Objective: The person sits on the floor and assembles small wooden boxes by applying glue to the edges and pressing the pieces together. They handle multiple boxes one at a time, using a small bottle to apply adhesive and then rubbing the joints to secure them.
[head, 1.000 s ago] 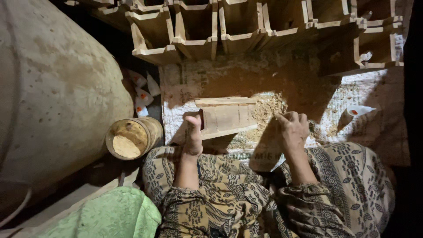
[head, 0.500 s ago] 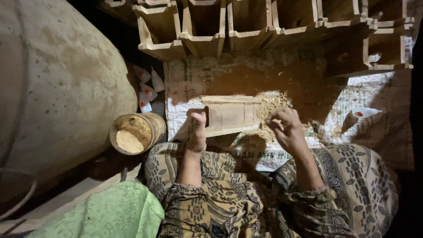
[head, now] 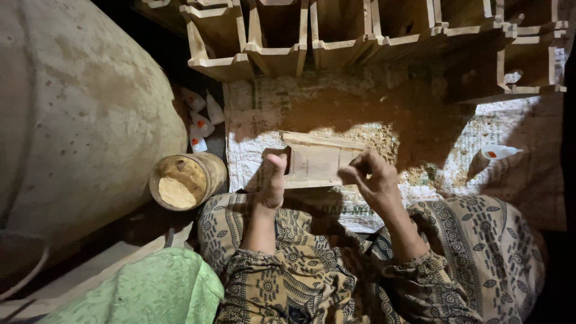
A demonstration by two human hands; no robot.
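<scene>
Head view, left to right: a big pale drum (head: 72, 120) fills the left side, with a green cloth (head: 150, 291) below it. Just right of the drum a small round tub (head: 187, 181) lies on the floor, holding pale powder. Above it a few white squeeze bottles (head: 201, 123) with orange caps lie at the left edge of the woven mat (head: 258, 108).

The left hand (head: 273, 180) grips the left end of a small wooden box (head: 318, 161), thumb up against the end wall, the other fingers hidden behind it, so the grip is closed on the wood. The box lies on the mat near its near edge, just in front of the person's patterned knees (head: 468, 252), with sawdust (head: 384, 138) heaped behind its right end.

The right hand (head: 375, 180) sits at the box's right end, fingers curled and pinched together at the tips beside the wood; whether they hold anything or touch the box I cannot tell.

Along the mat's far edge stands a row of open wooden frames (head: 336, 36). Toward the mat's right edge lies another white bottle (head: 498, 152), well apart from the hands.
</scene>
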